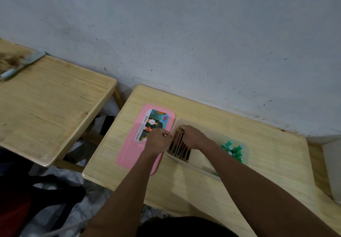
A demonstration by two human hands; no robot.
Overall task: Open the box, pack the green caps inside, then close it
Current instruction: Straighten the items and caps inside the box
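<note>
A translucent box (203,170) stands open on the small wooden table (267,162). Its pink lid (132,155), with a printed label, lies flat just left of it. Several green caps (234,150) are bunched in the box's right end. Upright dark, tan-edged strips (181,152) fill the box's left end. My right hand (193,137) reaches into the box from above and its fingers close on the tops of those strips. My left hand (158,140) is curled at the box's left rim, over the lid's edge, next to the strips. What it grips is hidden.
A second wooden table (49,107) stands to the left across a gap, with a pale blue tool (22,65) on its far side. A stained wall runs right behind both tables. A white object (332,168) sits at the far right. Dark bags (36,199) lie on the floor at lower left.
</note>
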